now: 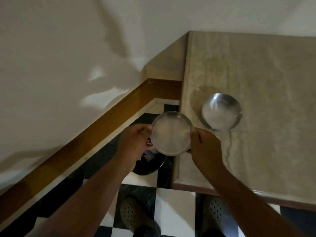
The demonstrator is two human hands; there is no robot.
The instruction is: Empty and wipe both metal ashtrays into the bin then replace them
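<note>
Head view, single frame: we look down on our own two bare forearms, both reaching forward over a black-and-white chequered floor (172, 200). Our left hand (136, 141) and right hand (205, 147) hold one round metal ashtray (171, 134) between them, in the air, just off the left edge of the marble desk (256, 100). The held ashtray is tilted, its flat pale face turned toward the camera; whether that face is the inside or the underside we cannot tell. Left fingers (149, 128) are curled and clenched on the ashtray's left rim, the tips touching the edge; some fingers wrap behind the dish and are hidden. Right fingers (195, 132) pinch the opposite, right rim, thumb side toward us, the rest tucked behind. So the dish sits between the two sets of fingers, gripped at both sides, with its centre uncovered. Directly below the held ashtray and our left wrist a dark bin (150, 165) stands on the floor, close against the desk's side; only part of its mouth shows and its contents are too dark to read. The second ashtray (220, 112) rests upright on the desk near the left edge, hollow side up, untouched by either hand, just beyond and to the right of the held one. A wooden skirting board (102, 130) runs along the pale wall. Two perforated shoes (131, 214) show at the bottom.
</note>
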